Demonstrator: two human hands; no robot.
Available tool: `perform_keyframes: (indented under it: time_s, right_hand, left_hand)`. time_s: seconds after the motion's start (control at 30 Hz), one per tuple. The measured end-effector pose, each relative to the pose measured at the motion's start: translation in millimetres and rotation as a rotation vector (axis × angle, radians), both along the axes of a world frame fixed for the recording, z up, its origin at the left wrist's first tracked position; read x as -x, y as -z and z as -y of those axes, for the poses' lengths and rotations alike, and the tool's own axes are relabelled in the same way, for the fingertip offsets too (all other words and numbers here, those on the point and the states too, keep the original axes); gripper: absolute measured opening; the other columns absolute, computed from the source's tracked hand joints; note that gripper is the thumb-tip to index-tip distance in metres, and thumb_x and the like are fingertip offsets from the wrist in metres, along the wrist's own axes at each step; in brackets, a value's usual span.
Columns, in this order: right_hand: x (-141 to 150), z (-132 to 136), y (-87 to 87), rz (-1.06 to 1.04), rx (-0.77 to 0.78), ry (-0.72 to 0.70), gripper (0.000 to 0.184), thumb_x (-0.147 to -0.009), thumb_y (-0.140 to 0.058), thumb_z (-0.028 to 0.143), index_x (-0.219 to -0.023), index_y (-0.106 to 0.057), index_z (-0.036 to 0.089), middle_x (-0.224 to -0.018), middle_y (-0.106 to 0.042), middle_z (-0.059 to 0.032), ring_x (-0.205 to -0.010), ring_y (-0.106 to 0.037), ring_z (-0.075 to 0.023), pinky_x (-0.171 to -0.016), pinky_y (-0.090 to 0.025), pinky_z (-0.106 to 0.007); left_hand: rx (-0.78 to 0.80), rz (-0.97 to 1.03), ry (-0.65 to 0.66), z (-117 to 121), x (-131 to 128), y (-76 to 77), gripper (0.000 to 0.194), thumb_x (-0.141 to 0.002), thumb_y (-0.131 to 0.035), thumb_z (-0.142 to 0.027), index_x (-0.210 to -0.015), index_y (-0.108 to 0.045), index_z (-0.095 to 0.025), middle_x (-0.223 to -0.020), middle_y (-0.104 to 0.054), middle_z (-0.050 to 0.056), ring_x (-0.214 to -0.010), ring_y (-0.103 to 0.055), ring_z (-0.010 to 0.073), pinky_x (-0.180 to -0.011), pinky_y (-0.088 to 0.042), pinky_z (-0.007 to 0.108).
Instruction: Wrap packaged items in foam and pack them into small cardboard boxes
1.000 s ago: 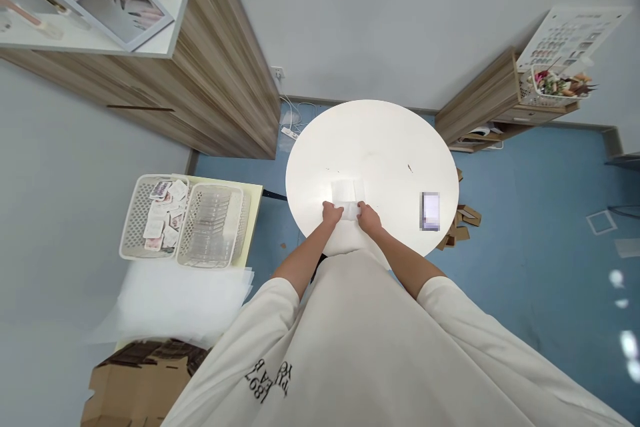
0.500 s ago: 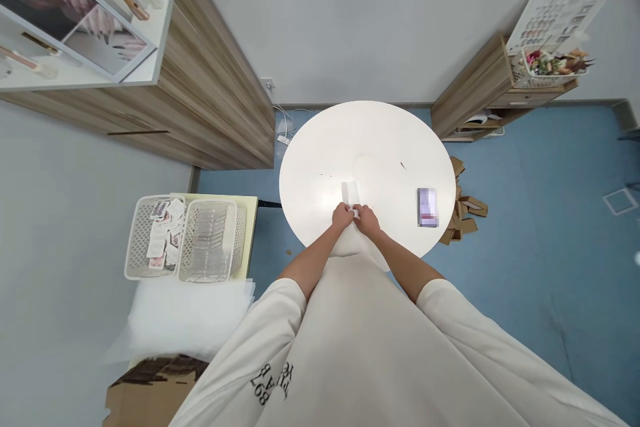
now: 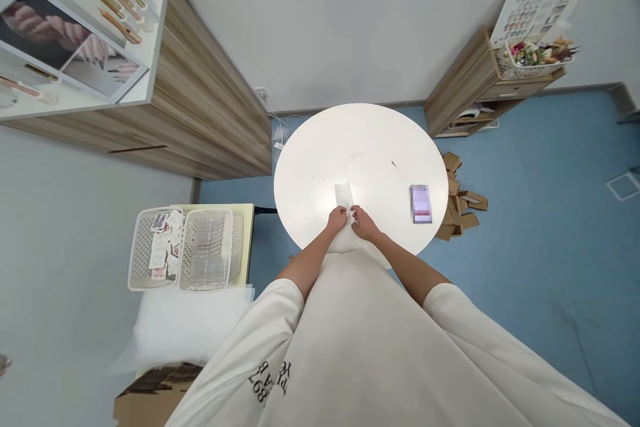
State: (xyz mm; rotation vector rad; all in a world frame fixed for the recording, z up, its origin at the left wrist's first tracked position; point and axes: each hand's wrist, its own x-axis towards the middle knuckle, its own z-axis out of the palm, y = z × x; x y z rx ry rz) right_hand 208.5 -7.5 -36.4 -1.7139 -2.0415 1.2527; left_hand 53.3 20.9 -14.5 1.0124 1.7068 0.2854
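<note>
A small white sheet, possibly a foam pouch or paper, lies lengthwise on the round white table near its front edge. My left hand is closed at the sheet's near end, thumb and fingers pinched together. Just to its right, my right hand has curled fingers, their tips at the near right part of the same sheet. Between the two hands, the sheet's near end looks bent or folded, though my fingers partly cover it.
A phone with a lit screen lies on the table's right. At left stand a basket of small packets and a basket of clear plastic pieces, beside white sheets. Small cardboard boxes lie on the floor at right.
My hands have drawn slightly apart at the sheet's near end, and the right fingers have loosened a little. The whole view has shifted slightly with my head.
</note>
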Motion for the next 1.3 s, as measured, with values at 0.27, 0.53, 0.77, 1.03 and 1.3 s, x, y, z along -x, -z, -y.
perform_keyframes:
  time_s: [0.27,0.53,0.77,1.03,1.3]
  right_hand:
    - [-5.8,-0.4,-12.0,0.082,0.023,-0.157,0.048,-0.090,-0.044,0.006,-0.134,-0.056,0.022,-0.141,-0.043,-0.0107,-0.092,-0.061,-0.0151,-0.086,-0.050,-0.030]
    - [-1.9,3.0,-11.1,0.250,-0.035,-0.211,0.051,-0.090,-0.046,0.007,-0.138,-0.056,0.018,-0.147,-0.044,-0.0120,-0.116,-0.056,-0.0222,-0.096,-0.047,-0.033]
    - [-4.9,4.6,-16.6,0.360,-0.033,-0.277,0.059,-0.089,-0.047,0.010,-0.147,-0.050,0.023,-0.151,-0.041,-0.0103,-0.124,-0.051,-0.0253,-0.098,-0.047,-0.036]
    - [-0.7,2.7,-24.4,0.388,-0.124,-0.333,0.051,-0.087,-0.055,0.014,-0.137,-0.056,0.021,-0.159,-0.033,-0.0121,-0.136,-0.037,-0.0321,-0.106,-0.038,-0.047]
    - [0.6,1.9,-35.4,0.296,-0.119,-0.422,0.034,-0.087,-0.059,0.013,-0.120,-0.059,0.023,-0.132,-0.061,-0.0101,-0.127,-0.048,-0.0282,-0.108,-0.032,-0.043]
  left_hand:
    - [-0.051,0.011,0.018,7.7,3.1,-3.5,0.036,-0.078,-0.072,-0.017,-0.114,-0.065,-0.020,-0.107,-0.068,0.008,-0.099,-0.066,0.0209,-0.091,-0.050,0.035]
    - [-0.408,-0.192,0.477,28.1,22.4,0.9,0.053,-0.082,-0.052,-0.005,-0.132,-0.056,-0.023,-0.143,-0.052,0.012,-0.136,-0.045,0.0280,-0.113,-0.035,0.044]
    - [-0.433,-0.247,0.668,25.4,23.1,4.9,0.067,-0.079,-0.055,-0.006,-0.142,-0.041,-0.023,-0.161,-0.034,0.011,-0.152,-0.022,0.0272,-0.121,-0.017,0.048]
    - [-0.352,-0.221,0.685,8.2,21.8,4.5,0.057,-0.072,-0.065,-0.010,-0.125,-0.051,-0.022,-0.140,-0.052,0.015,-0.140,-0.039,0.0310,-0.116,-0.023,0.045]
    - [-0.259,-0.060,0.545,19.1,37.3,-7.6,0.053,-0.063,-0.078,-0.021,-0.113,-0.061,-0.026,-0.123,-0.066,0.008,-0.127,-0.054,0.0319,-0.117,-0.026,0.044]
